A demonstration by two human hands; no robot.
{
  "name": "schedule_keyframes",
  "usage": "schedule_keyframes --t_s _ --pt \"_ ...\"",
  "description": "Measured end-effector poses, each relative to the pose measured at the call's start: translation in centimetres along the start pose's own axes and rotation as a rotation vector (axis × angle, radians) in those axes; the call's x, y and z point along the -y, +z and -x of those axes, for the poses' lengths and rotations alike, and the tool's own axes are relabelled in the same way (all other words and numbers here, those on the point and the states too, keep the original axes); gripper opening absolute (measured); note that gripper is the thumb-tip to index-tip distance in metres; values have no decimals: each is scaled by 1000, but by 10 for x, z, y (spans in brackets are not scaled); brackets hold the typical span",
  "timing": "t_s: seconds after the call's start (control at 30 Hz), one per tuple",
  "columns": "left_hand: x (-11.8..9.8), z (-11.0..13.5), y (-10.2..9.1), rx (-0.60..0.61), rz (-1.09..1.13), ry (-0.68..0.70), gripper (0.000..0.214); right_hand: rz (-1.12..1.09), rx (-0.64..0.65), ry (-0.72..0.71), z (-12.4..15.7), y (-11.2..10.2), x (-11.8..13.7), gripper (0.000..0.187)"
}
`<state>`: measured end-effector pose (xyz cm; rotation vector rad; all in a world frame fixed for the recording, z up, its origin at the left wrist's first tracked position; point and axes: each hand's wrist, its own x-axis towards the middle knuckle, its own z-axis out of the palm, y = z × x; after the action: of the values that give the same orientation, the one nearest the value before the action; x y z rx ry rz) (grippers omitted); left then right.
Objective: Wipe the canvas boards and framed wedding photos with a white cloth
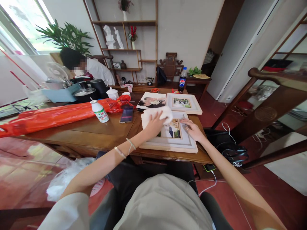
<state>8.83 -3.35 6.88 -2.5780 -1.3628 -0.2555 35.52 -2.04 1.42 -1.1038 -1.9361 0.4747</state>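
My left hand [156, 123] holds a white wiping cloth [165, 111] with a scalloped left edge, fingers spread over its top. The cloth covers the upper left of a pale-framed photo [176, 148] lying flat on the wooden table, its picture partly visible. On the right side of that same frame rests my right hand [193, 129], open, its fingers stretched along the inner border. Just beyond lies a second framed photo [195, 107]. Left of it is a flat print or album [152, 98] showing a portrait.
Left along the table [112, 139] are a phone [126, 114], a white drink bottle [100, 111] and a long red plastic-wrapped bundle [62, 115]. A Pepsi bottle [182, 80] stands at the back. Another person [100, 71] sits at the far left. A wooden chair [266, 110] stands right.
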Motion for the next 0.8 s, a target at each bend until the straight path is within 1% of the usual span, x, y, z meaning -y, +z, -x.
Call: schedule_keyframes --t_s 0.07,0.1,0.17,0.23,0.27,0.33,0.4,0.43,0.5,0.57,0.6,0.67,0.73,0.8 --pt "11 -22 4 -40 38 -80 57 6 -9 0 0 1 0 43" --pt "14 -29 5 -32 49 -80 56 7 -10 1 0 1 0 43" --pt "15 -37 6 29 47 -5 52 7 -7 8 0 0 0 43" --pt "7 -34 2 104 34 96 49 5 -1 13 0 0 0 43" --pt "0 -28 -3 138 31 132 47 4 2 10 0 -1 0 43" --pt "-19 -11 -18 208 41 165 46 1 7 -2 0 -1 0 44" --pt "-42 14 -40 276 51 202 43 3 4 -5 0 -1 1 44" --pt "-53 27 -51 292 55 252 41 7 -2 0 0 0 1 44" --pt "-73 52 -69 286 51 358 41 17 -14 14 0 1 2 44" --pt "-86 70 -77 228 43 394 39 26 -22 18 0 1 4 44" --pt "-90 75 -76 205 35 390 39 30 -21 16 0 1 4 45" --pt "-88 76 -64 169 8 349 40 36 -12 11 -1 1 4 45" --pt "-78 66 -44 133 -35 285 44 34 -2 6 -1 0 4 46" --pt "-60 49 -22 98 -72 220 47 28 -1 7 -1 0 2 45"
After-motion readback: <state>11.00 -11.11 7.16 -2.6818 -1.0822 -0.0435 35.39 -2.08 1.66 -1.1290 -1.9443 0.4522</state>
